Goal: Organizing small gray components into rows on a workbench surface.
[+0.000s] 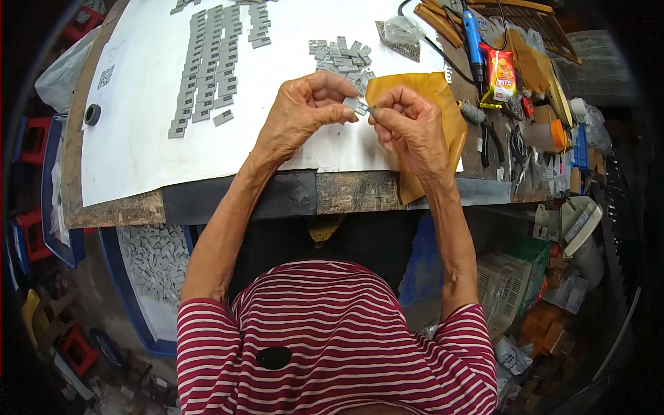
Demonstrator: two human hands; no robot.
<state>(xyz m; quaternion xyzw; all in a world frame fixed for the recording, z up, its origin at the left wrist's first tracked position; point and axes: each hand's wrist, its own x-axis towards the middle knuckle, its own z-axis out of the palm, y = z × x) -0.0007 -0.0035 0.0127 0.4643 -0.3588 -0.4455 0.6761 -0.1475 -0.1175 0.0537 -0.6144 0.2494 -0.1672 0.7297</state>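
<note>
My left hand [304, 111] pinches a small grey plastic piece [355, 106] between thumb and fingers, just above the white sheet [138, 138] on the workbench. My right hand [408, 124] is closed and meets the same piece from the right; whether it holds a small tool or part is too small to tell. Behind my hands lies a loose pile of grey pieces [342, 57]. Further left, several grey pieces sit in neat rows [207, 66]. A brown paper envelope [443, 104] lies under my right hand.
A blue-handled tool [474, 41], a snack packet [501, 75], pliers [492, 142] and clutter crowd the bench's right side. A tape roll [92, 114] sits at the left edge. A blue-rimmed tray of grey pieces [155, 259] stands below the bench; red stools [31, 138] at left.
</note>
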